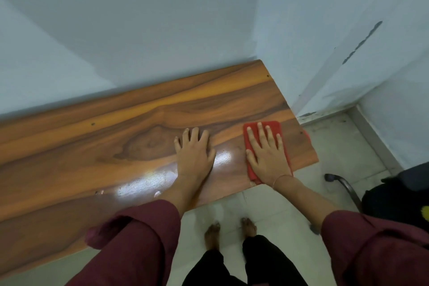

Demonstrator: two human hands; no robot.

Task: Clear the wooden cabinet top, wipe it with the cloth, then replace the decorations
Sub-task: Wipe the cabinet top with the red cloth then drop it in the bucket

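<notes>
The wooden cabinet top (104, 146) runs from the left edge to the wall corner at the right, glossy with light reflections near its front edge. No decorations stand on it. A folded red cloth (277, 126) lies near the right end. My right hand (267, 153) presses flat on the cloth, fingers spread and pointing toward the wall. Beside it, my left hand (195, 153) rests flat on the bare wood, fingers apart, holding nothing.
Pale blue walls (162, 18) meet in a corner behind the cabinet's right end. A light tiled floor (343, 146) lies to the right and below. A dark chair with a metal armrest (343, 186) stands at the right edge. My bare feet (229, 230) stand close to the cabinet.
</notes>
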